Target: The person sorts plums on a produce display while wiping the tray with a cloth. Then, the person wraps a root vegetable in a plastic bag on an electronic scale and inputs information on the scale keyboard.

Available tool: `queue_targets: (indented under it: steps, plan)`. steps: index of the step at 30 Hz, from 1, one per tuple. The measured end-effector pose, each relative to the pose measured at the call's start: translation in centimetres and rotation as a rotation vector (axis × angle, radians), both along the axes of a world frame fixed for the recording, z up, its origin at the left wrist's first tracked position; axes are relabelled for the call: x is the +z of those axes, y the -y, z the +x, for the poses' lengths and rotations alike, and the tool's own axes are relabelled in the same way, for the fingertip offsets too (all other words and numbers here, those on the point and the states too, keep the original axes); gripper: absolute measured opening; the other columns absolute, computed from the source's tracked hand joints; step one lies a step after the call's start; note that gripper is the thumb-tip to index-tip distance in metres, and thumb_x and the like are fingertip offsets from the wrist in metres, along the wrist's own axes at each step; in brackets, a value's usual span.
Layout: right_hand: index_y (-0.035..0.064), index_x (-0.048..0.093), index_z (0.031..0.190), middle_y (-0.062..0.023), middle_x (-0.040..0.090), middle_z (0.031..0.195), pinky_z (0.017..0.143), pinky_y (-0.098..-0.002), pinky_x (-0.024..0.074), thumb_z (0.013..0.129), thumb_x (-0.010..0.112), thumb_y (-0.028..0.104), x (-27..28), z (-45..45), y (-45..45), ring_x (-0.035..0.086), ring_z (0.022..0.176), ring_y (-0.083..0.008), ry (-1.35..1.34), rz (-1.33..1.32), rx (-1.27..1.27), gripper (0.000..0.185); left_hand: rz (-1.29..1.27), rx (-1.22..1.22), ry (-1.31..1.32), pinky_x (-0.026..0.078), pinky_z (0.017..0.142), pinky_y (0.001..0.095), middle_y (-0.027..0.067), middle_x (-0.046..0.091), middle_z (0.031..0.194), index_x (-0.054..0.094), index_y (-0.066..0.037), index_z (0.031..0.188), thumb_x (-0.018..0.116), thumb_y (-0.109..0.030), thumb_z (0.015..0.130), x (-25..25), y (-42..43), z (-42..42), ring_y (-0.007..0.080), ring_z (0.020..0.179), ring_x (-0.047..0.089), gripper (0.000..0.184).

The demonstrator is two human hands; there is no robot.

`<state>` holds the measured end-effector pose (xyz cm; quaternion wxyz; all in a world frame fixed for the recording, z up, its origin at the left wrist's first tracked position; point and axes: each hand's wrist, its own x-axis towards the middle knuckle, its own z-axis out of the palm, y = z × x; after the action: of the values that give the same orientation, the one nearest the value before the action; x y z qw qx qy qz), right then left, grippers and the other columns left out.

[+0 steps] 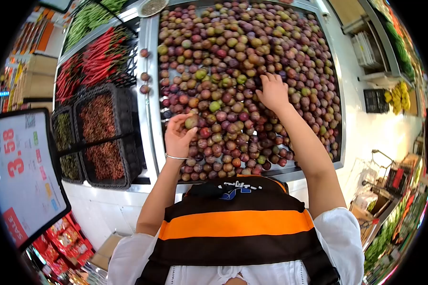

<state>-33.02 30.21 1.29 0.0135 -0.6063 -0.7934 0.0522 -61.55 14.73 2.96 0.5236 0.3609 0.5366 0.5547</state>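
Note:
A wide metal-edged display bin [154, 95] holds a spread of plums [252, 52], mostly purple and reddish, some green. At its near left part, my left hand [178, 137] has a greenish-brown plum [191, 122] between thumb and fingers, just above other plums. Further right and deeper in the bin, my right hand [274, 92] lies on the plums, its thumb apart from the fingers, which rest on the fruit. Whether a plum sits under those fingertips is hidden.
Three loose plums [144, 76] sit on the left metal ledge. Beyond it are black crates [128, 164] of small reddish-brown produce, red chillies [100, 56] and green beans [92, 19]. A price sign [26, 171] stands at left. A cart [394, 178] and bananas [398, 97] are at right.

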Motion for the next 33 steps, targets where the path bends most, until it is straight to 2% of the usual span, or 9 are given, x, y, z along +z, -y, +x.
queue_targets:
  steps: [3,7,9,14,17,22,24,27,33]
  plan:
    - [0.0049,0.054,0.106,-0.0113,0.057,0.112,0.083,-0.0516,0.0455,0.073,0.069,0.035,-0.9,-0.6,-0.8,0.052,0.109,-0.031,0.064,-0.077,0.001,0.047,0.036,-0.028,0.072,0.049,0.089,0.0281,0.0123,0.056,0.123,0.049,-0.002,0.12,0.059,0.002,0.085,-0.2,1.0,-0.3,0.0183,0.112,0.055,0.037]
    - [-0.0015,0.05,0.12,-0.0219,0.054,0.119,0.096,-0.0448,0.0416,0.076,0.069,0.048,-1.0,-1.1,-1.2,0.048,0.115,-0.0374,-0.022,-0.125,0.081,0.069,-0.056,-0.027,-0.278,0.049,0.084,0.0259,0.0047,0.061,0.114,0.058,-0.005,0.118,0.056,-0.01,0.091,0.4,3.1,-0.8,0.0104,0.099,0.058,0.027]
    - [-0.0009,0.047,0.128,-0.0231,0.053,0.122,0.096,-0.045,0.0403,0.075,0.07,0.048,-1.3,-1.0,-1.5,0.047,0.117,-0.0396,-0.102,-0.136,0.127,0.076,-0.049,0.011,-0.051,0.05,0.078,0.0271,0.0035,0.062,0.108,0.06,-0.005,0.116,0.054,-0.014,0.094,0.6,4.5,0.0,0.0112,0.089,0.06,0.025]
    - [-0.001,0.045,0.131,-0.0196,0.052,0.129,0.095,-0.0404,0.0415,0.074,0.071,0.051,-3.6,0.1,-5.0,0.051,0.118,-0.0356,-0.151,-0.267,0.322,0.082,-0.123,0.168,-0.267,0.05,0.073,0.0339,0.0097,0.065,0.092,0.064,-0.008,0.104,0.06,-0.01,0.079,-0.7,8.3,2.4,0.0229,0.081,0.064,0.025]
    - [-0.0078,0.048,0.118,-0.0252,0.059,0.109,0.084,-0.0462,0.0455,0.077,0.066,0.036,-5.9,1.4,-8.2,0.056,0.1,-0.0417,0.07,-0.376,0.343,0.063,-0.167,0.281,-0.409,0.048,0.08,0.0397,0.0148,0.064,0.094,0.063,-0.009,0.099,0.065,-0.016,0.073,-3.1,9.8,4.5,0.033,0.09,0.061,0.027]
    - [-0.0058,0.046,0.095,-0.0148,0.049,0.077,0.068,-0.0469,0.0373,0.072,0.064,0.024,-4.5,-0.9,-6.9,0.047,0.071,-0.0299,0.078,-0.343,0.286,0.042,-0.283,0.426,-0.371,0.05,0.074,0.0381,0.0136,0.066,0.08,0.059,-0.005,0.105,0.062,-0.025,0.082,-1.0,12.7,6.8,0.0266,0.08,0.065,0.03]
    - [-0.0099,0.045,0.126,-0.0223,0.055,0.123,0.093,-0.0433,0.0426,0.078,0.061,0.025,-1.7,-3.0,-4.7,0.053,0.114,-0.0357,0.276,-0.412,0.118,0.061,-0.302,0.421,-0.307,0.051,0.067,0.0357,0.012,0.066,0.074,0.057,0.002,0.103,0.058,-0.03,0.088,-0.4,13.6,7.4,0.0223,0.068,0.065,0.036]
    - [-0.0025,0.037,0.137,-0.0193,0.046,0.134,0.1,-0.0444,0.0405,0.083,0.06,0.034,-7.1,-1.0,-9.7,0.046,0.123,-0.0332,0.285,-0.636,0.06,0.069,-0.418,0.423,-0.183,0.051,0.065,0.0373,0.0131,0.065,0.073,0.057,0.002,0.096,0.061,-0.034,0.085,-0.6,14.2,8.0,0.0221,0.069,0.066,0.038]
    - [-0.002,0.037,0.137,-0.019,0.046,0.134,0.1,-0.0445,0.0405,0.083,0.06,0.035,-3.7,0.6,-4.8,0.046,0.123,-0.0331,-0.155,-0.864,-0.122,0.069,-0.405,0.349,-0.198,0.051,0.064,0.0368,0.0127,0.065,0.074,0.058,0.001,0.097,0.062,-0.032,0.085,-0.7,14.6,9.4,0.0222,0.066,0.064,0.035]
